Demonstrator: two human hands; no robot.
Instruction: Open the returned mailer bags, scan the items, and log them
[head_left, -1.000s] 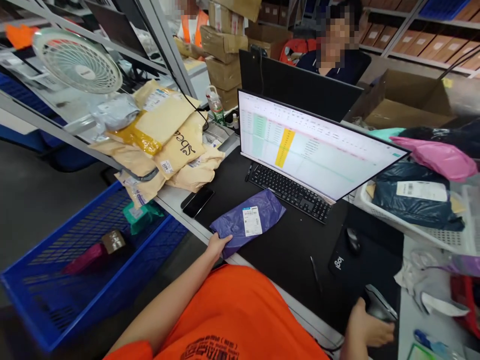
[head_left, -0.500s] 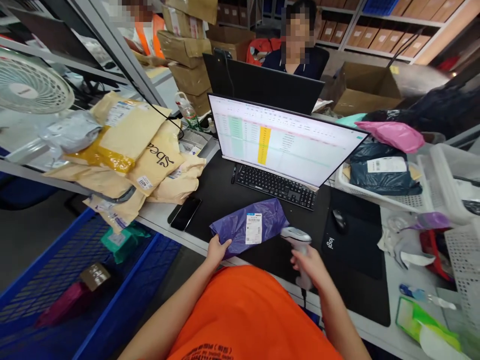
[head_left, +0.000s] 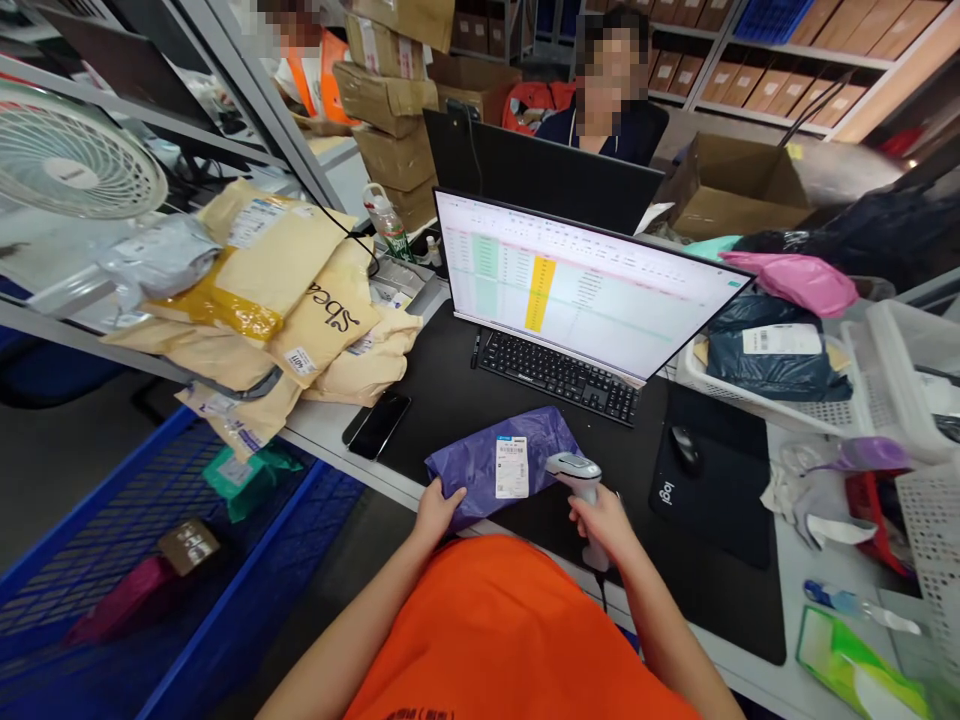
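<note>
A purple parcel bag (head_left: pixel 487 460) with a white barcode label (head_left: pixel 511 467) lies on the black desk mat (head_left: pixel 450 390) in front of the keyboard (head_left: pixel 559 375). My left hand (head_left: pixel 436 508) grips the bag's near left corner. My right hand (head_left: pixel 600 520) is closed round the handle of a grey barcode scanner (head_left: pixel 574 472), whose head sits just right of the label and points at it.
A monitor (head_left: pixel 585 285) showing a spreadsheet stands behind the keyboard. A phone (head_left: pixel 377 425) and a heap of yellow mailers (head_left: pixel 292 300) lie to the left, above a blue wire cart (head_left: pixel 150 580). A mouse (head_left: pixel 685 450) and white baskets of parcels (head_left: pixel 780 350) sit right. A person sits beyond the monitors.
My right hand picked the scanner up from the desk's right side and brought it left to the purple bag's label. My left hand stayed on the bag.
</note>
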